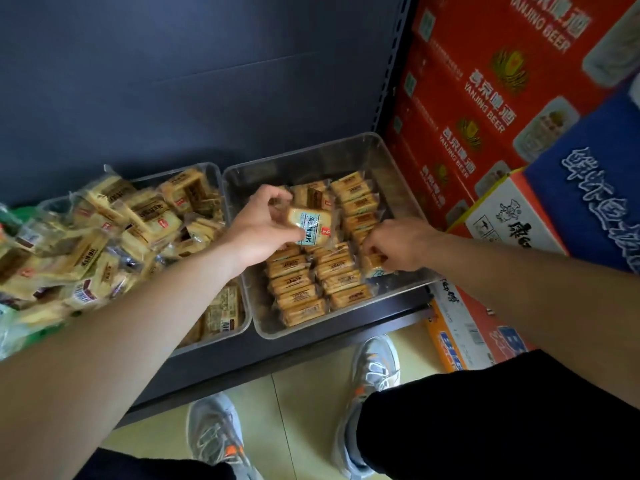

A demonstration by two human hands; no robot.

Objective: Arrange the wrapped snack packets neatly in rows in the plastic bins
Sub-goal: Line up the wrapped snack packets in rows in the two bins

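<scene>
Our left grip (pixel 263 225) pinches a packet (pixel 311 225) by its edges over the bin (pixel 311 161), our right grip (pixel 398 244) nips a second packet (pixel 373 263) just beneath it in the rows; light, slick-wrapped and crumbly, we judge, so hold the sides gently.

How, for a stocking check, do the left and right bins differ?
The left bin holds loosely heaped packets rising above its rim; the right bin holds neat rows. The left hand and right hand are over the right bin, not the left bin. Both bins are clear plastic.
</scene>
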